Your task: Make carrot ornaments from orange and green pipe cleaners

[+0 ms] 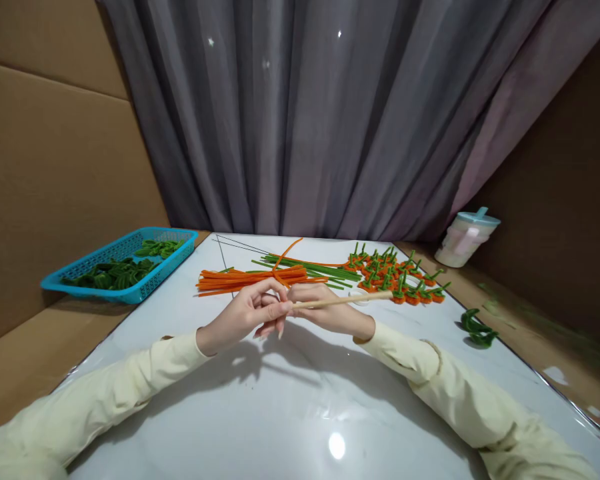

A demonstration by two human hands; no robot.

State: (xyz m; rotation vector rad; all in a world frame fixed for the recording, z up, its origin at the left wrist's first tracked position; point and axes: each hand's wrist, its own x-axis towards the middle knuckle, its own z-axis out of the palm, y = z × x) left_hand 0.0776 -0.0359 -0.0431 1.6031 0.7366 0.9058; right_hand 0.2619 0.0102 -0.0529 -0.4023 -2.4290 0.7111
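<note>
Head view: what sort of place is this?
Probably a small handicraft workspace: the white tabletop bears a bundle of orange stems and a cluster of small orange-and-green pieces, with a blue basket of green pieces at the left.

Can read no text, label, brand, number or sign anywhere.
</note>
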